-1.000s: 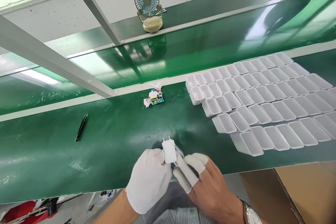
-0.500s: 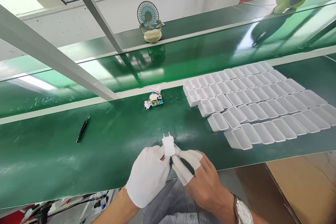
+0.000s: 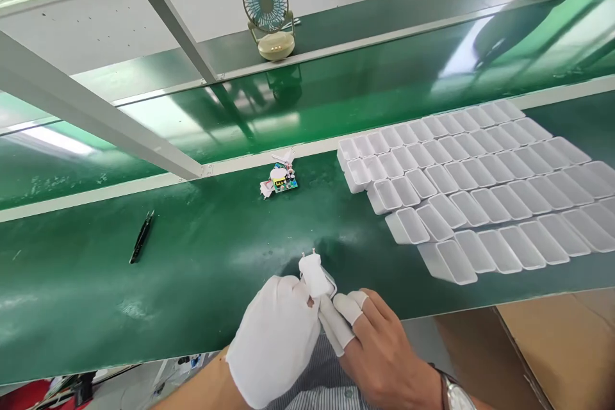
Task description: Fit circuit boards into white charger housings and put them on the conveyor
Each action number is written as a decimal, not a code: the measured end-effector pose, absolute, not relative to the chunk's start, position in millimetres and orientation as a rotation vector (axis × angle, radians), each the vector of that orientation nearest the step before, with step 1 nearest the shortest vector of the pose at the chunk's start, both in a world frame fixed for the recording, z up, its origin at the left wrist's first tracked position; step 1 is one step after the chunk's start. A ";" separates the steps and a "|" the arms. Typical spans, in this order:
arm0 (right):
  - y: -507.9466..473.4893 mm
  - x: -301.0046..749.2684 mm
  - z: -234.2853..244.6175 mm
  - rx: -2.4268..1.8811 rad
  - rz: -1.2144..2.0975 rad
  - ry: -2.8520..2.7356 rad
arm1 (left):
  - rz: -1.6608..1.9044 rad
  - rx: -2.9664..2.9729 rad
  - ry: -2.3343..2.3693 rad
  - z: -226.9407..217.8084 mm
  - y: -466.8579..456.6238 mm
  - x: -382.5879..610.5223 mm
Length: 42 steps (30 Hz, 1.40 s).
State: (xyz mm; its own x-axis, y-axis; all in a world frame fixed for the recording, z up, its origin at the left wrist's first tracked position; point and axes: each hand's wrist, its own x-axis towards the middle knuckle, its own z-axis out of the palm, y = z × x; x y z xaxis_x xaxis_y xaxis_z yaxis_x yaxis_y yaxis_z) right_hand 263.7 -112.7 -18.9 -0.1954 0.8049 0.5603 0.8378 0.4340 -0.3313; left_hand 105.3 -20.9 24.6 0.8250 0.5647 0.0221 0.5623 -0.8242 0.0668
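Observation:
A white charger plug housing with two metal pins at its far end is held above the green bench near its front edge. My left hand, in a white glove, grips its left side with closed fingers. At the lower right of the housing, my right hand, with white finger cots, presses its bent fingertips against it. A white casing edge shows along the right side of the housing. Past my hands, a small circuit board with white plastic pieces lies on the bench.
Several rows of open white plastic casings stand on the bench to the right. Black tweezers lie at the left. A small fan sits on the far shelf. A slanted metal post crosses the left side. A cardboard box is below right.
The plug housing has moved slightly nearer to me and tilted, and the casing edge beside it shows more. Both hands have shifted slightly with it. The view has also shifted.

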 end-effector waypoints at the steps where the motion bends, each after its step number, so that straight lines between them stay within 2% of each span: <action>1: -112.2 263.7 -18.7 -1.381 -0.048 -2.005 | 0.073 2.922 0.920 23.2 -20.2 105.9; 11: -102.3 267.2 -34.0 -1.481 0.284 -1.892 | 0.089 2.955 0.835 17.4 -15.2 109.2; 15: -110.0 275.4 -40.8 -1.429 0.188 -1.982 | 0.093 2.956 0.820 21.8 -13.7 107.0; 22: -116.9 274.8 -45.7 -1.463 0.054 -1.897 | 0.445 2.429 0.992 10.6 -16.3 88.5; 26: -108.0 270.2 -49.5 -1.468 0.014 -1.946 | 0.518 2.355 1.010 -3.0 -24.7 82.7; 30: -102.6 265.7 -51.7 -1.372 -0.047 -1.936 | 0.861 2.275 1.054 -15.0 -36.5 75.4; 33: -103.8 261.5 -55.1 -1.396 -0.051 -1.939 | 0.751 2.218 1.314 -18.2 -40.0 75.9; 38: -100.4 257.8 -59.8 -1.493 0.135 -1.900 | 0.398 2.244 1.395 -19.9 -38.1 92.0; 42: -89.4 259.0 -47.2 -1.455 0.677 -1.446 | 0.551 2.199 1.446 -24.8 -42.3 100.7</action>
